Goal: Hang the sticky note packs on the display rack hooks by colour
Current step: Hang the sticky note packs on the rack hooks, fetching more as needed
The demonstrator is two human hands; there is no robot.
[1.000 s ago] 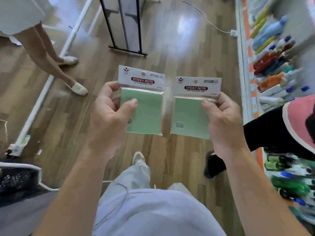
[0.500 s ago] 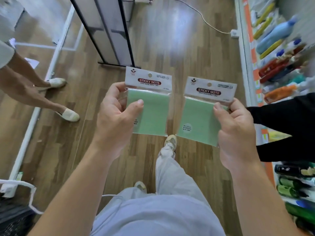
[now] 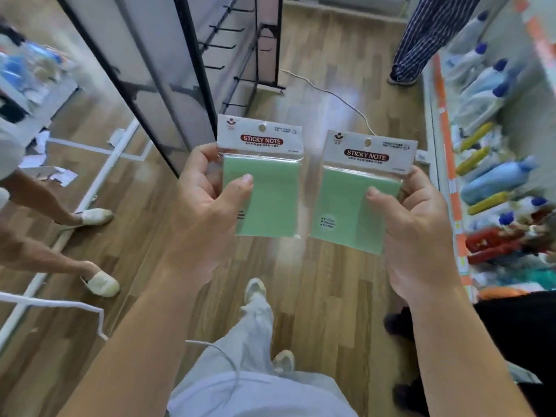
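My left hand [image 3: 204, 218] grips a green sticky note pack [image 3: 267, 194] by its left edge, thumb on the front. My right hand [image 3: 421, 230] holds a second green sticky note pack [image 3: 355, 206] by its right edge, thumb pressed on the front. Both packs have white header cards with a hang hole and are held upright side by side over the wooden floor. The black display rack [image 3: 192, 64] stands ahead at upper left, with several bare black hooks [image 3: 222, 46] sticking out to the right.
A shelf of bottles [image 3: 493, 176] runs along the right. A person's legs in pale shoes [image 3: 99, 281] stand at the left, striped trousers [image 3: 427, 34] at top right, a black-clothed person [image 3: 511, 341] at lower right. A cable [image 3: 337, 94] crosses the floor.
I have walked forward and the view has tilted up, so the rack and its hooks are nearer and larger. Both hands still hold their packs side by side.
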